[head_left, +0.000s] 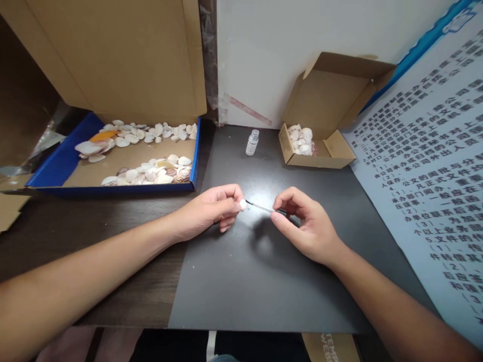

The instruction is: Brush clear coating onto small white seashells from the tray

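Over the dark grey mat (pixel 226 281), my left hand (pixel 219 203) pinches a small white seashell (pixel 243 204) between thumb and fingers. From the right, my right hand (pixel 304 223) grips the black cap of a thin brush applicator (pixel 260 206). The brush's dark tip meets or nearly meets the shell; I cannot tell if they touch. Farther back stands a small clear glass bottle (pixel 252 143) with a printed label and no cap on it.
At the left, a blue-walled cardboard box (pixel 113 190) holds many seashells (pixel 151 173) in two groups. A smaller open carton (pixel 320 160) with white shells (pixel 301 140) sits at the back right. A printed board (pixel 426 166) leans along the right side.
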`<state>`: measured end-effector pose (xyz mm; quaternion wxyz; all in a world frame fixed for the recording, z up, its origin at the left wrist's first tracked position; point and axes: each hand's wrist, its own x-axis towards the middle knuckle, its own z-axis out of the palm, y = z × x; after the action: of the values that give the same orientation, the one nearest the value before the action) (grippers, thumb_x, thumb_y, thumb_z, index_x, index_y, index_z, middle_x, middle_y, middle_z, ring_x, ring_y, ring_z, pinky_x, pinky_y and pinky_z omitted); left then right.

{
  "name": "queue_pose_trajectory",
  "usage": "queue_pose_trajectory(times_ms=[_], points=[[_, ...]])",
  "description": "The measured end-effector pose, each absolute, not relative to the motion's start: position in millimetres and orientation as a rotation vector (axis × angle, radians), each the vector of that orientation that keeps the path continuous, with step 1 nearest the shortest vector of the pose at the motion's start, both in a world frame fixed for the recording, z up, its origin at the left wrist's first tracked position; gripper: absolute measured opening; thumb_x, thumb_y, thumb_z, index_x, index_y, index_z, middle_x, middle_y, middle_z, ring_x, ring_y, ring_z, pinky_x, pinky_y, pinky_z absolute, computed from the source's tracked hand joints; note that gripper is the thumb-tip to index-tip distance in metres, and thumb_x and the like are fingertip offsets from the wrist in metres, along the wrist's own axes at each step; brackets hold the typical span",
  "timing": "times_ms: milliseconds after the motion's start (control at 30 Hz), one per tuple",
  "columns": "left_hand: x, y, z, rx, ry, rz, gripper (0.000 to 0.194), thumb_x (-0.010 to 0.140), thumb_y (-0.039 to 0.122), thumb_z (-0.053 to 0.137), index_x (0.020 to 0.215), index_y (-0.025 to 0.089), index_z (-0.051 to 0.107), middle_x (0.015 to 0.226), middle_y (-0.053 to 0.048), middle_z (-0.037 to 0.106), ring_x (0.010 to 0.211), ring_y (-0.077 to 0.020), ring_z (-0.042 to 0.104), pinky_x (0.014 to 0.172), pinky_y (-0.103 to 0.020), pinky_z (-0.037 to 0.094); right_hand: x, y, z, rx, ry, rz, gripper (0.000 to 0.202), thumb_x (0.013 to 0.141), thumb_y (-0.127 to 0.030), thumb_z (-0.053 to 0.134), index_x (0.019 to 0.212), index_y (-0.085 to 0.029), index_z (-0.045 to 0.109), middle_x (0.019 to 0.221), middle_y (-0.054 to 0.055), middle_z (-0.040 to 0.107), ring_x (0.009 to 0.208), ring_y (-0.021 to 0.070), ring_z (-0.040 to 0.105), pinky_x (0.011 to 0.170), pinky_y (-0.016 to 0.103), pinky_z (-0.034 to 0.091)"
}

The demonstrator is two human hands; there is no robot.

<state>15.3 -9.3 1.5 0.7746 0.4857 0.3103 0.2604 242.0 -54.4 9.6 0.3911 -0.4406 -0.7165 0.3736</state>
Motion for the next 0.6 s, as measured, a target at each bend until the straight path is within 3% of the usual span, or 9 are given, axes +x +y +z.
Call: queue_pose_trajectory(times_ms=[600], points=[[15.5, -10.7, 4.2, 1.044, 0.68, 0.548, 0.01, 0.081, 0.02, 0.057, 0.075, 0.019, 0.048, 0.058, 0.007, 0.038, 0.051, -0.0082, 0.037, 0.049, -0.021, 0.037, 241.3, -54.7, 9.7, -1.154, -1.831, 0.951, 0.009, 0.088, -0.021, 0.066, 0.089, -0.021, 0.057, 0.073, -0.004, 0.055, 0.055, 0.0084, 0.052, 0.054, 0.022, 0.044]])
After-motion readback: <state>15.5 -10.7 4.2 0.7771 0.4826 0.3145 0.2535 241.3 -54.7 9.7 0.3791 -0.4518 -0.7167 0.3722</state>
